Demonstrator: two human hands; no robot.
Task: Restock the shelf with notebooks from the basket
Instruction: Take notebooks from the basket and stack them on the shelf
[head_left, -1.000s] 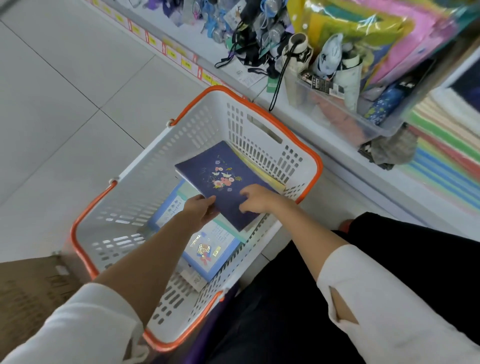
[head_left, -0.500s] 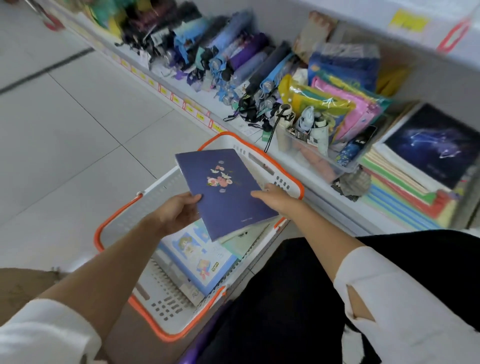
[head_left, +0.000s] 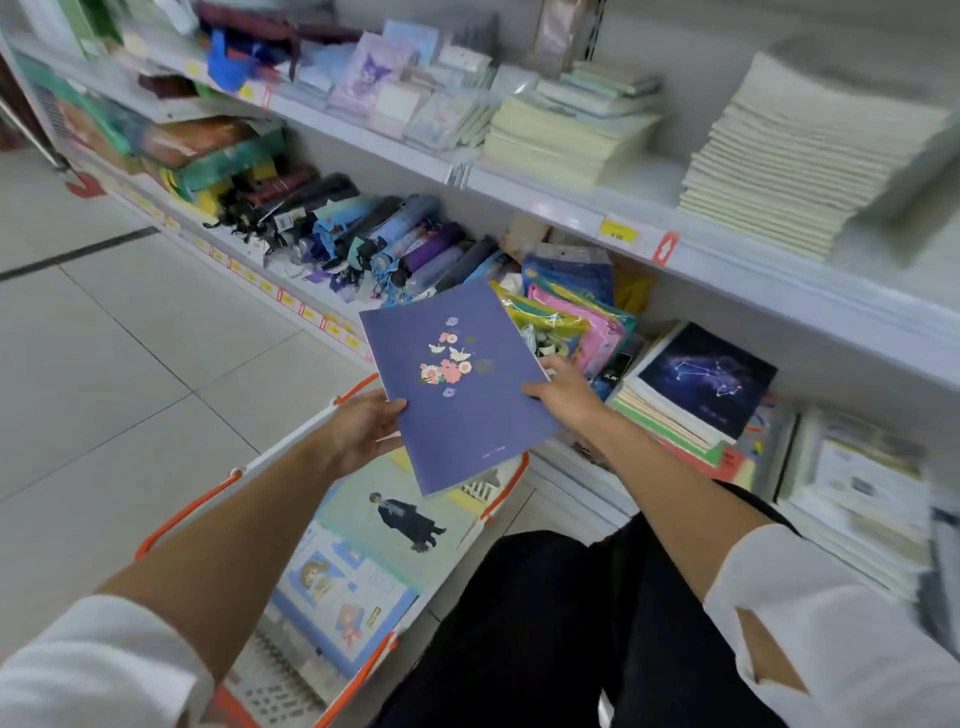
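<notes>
Only one view to go on here, the head cam, so everything's placed relative to the purple notebook (head_left: 457, 384) with the flower print on its cover.

It's up in the air above the basket (head_left: 358, 387), clear of the other notebooks lying down in there. Both hands are on it. The left hand (head_left: 363, 428) has the near-left edge, thumb on top of the cover and fingers curled underneath, so closed on it but not a hard squeeze by the look of it. The right hand (head_left: 563, 395) is on the opposite long edge, fingers spread fairly flat on and around that side, more steadying than clamping. How far its fingers wrap under, I can't tell.

The bit that matters: the notebook's long axis runs from near the person's lap up and away toward the shelf, tilted a little leftward at the far end. The stack with the constellation notebook (head_left: 709, 376) on top sits to the right of the purple one, on the lower shelf (head_left: 571, 457), just beyond the right hand. So the right hand is the nearer one to that stack. My guess is the book needs to swing rightward and lie flat on a pile there, with the left hand letting go first.
</notes>
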